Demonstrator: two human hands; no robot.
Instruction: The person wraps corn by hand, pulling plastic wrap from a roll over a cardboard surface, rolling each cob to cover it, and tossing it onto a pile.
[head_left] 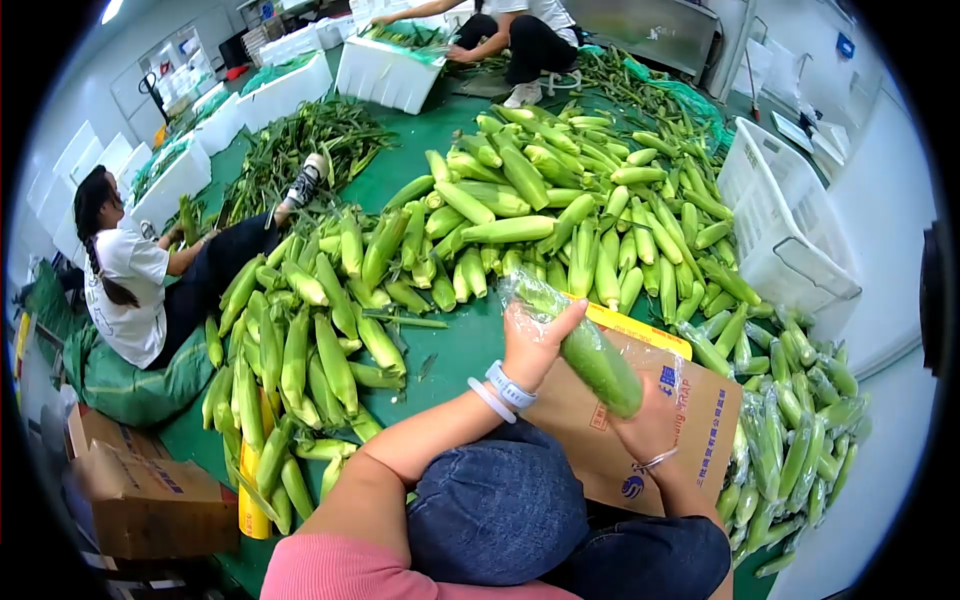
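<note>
Cradling a green corn ear [600, 365] in clear film, the person's left hand [532, 348] wraps its upper end; the right hand [650, 418] meets its lower end, fingers too hidden for me to tell their grip. It's above the cardboard box [693, 420], near the far edge. Bagged ears [795, 440] lie off the box's right edge; loose ears [520, 225] heap beyond, beside a white crate [790, 215].
</note>
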